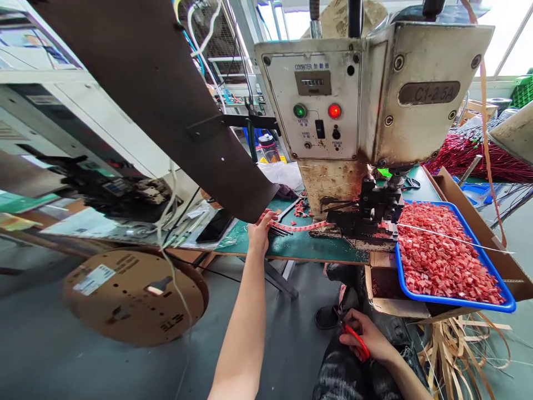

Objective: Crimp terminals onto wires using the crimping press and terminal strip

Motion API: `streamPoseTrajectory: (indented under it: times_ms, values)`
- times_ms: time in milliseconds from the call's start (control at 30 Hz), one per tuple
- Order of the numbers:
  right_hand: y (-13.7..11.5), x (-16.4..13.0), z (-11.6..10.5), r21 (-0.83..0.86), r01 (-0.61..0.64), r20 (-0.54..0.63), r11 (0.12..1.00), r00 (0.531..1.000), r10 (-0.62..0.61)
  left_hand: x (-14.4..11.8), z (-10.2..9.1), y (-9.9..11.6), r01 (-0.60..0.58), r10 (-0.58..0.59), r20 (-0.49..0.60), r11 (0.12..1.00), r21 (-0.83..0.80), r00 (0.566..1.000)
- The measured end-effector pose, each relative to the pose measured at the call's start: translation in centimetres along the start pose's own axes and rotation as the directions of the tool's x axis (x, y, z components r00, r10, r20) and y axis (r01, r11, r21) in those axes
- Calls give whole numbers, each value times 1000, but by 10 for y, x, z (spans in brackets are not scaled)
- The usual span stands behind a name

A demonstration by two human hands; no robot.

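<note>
My left hand reaches to the green bench edge, fingers closed on the end of a strip of small red-and-white pieces. The strip runs right along the bench into the black tooling under the press machine. A dark curved chute hangs down just above my left hand. Low over my lap, my right hand is closed around red-handled scissors, whose dark tip points up and left. A thin white strip leaves the tooling on the right.
A blue tray heaped with small red pieces sits on a cardboard box at the right. A phone lies left of my hand. A large cardboard reel stands below. Tan paper strips pile on the floor.
</note>
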State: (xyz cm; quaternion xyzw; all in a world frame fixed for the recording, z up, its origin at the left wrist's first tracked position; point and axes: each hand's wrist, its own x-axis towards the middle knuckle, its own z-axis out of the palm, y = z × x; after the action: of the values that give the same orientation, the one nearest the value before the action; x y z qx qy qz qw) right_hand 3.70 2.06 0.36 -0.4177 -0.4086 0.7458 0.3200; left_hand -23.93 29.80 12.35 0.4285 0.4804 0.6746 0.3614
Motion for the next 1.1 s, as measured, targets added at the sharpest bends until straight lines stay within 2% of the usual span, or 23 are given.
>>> streamPoseTrajectory:
  times_ms: [267,633,833,1100]
  values:
    - [-2,-2,2,-6,-23,-30,1000,999,22,-4,-4,-1,22,-22,3,998,-54,1000]
    - [-5,-1,3,-8,-18,-20,1000,1000,18,-7,-4,1,-16,16,82,1000,-1,996]
    - [-4,-1,2,-14,-18,-13,1000,1000,18,-7,-5,1,-12,12,87,1000,-3,996]
    - [-3,-1,2,-14,-4,-9,1000,1000,4,-10,-2,9,-22,29,89,996,-85,996]
